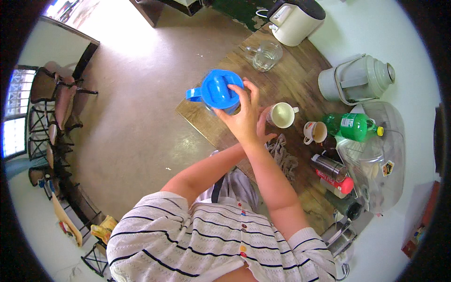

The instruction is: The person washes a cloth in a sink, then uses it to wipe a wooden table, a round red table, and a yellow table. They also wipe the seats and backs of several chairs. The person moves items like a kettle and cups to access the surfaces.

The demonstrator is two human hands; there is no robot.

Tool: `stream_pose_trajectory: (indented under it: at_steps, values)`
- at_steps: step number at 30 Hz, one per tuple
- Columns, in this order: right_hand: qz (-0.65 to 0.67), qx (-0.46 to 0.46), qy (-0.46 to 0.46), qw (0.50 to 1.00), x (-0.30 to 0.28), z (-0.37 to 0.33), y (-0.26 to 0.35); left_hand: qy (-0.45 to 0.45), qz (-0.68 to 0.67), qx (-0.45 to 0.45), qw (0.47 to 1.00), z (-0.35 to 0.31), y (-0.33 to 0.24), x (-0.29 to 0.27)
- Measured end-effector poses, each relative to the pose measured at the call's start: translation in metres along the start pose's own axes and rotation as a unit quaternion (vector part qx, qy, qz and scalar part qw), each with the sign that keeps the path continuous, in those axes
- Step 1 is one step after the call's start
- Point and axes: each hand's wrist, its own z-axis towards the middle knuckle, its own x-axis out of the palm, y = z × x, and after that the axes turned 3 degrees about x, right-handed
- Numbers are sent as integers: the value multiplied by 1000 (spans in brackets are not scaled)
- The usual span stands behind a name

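Observation:
My right hand [242, 115] is closed on a clear jug with a blue lid [221, 89], thumb at its near side and fingers across the lid's right edge. The jug's blue handle [193, 95] points left, and most of its body is hidden under the lid. Crossing beneath my right arm, my left hand [263, 127] curls at the left side of a white cup [283, 115] with pale liquid in it. My right hand covers part of the left fingers. A smaller white mug [315, 132] holding brownish liquid stands to the right of the cup.
On the wooden table [300, 70] are a glass pitcher [267, 56], an electric kettle [297, 22], a grey-green thermos jug [355, 79], a green bottle [353, 126], a crumpled cloth [283, 157] and a steel flask [330, 167]. A clear plastic bin [397, 141] stands by the wall. Chairs [44, 89] line the far left.

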Motion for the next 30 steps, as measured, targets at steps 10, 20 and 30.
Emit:
stream_pose_trajectory:
  at_steps: [10, 20, 30]
  values:
    - [-109, 25, -61, 992, 11, -18, -3, -227, 226, 41, 946, -33, 30, -179]
    - [11, 1, -181, 983, -47, -3, 21, -151, 227, -26, 962, -17, 35, -195]
    - [563, 582, -196, 553, -155, -158, -150, -36, 239, -58, 969, -14, 6, -164]
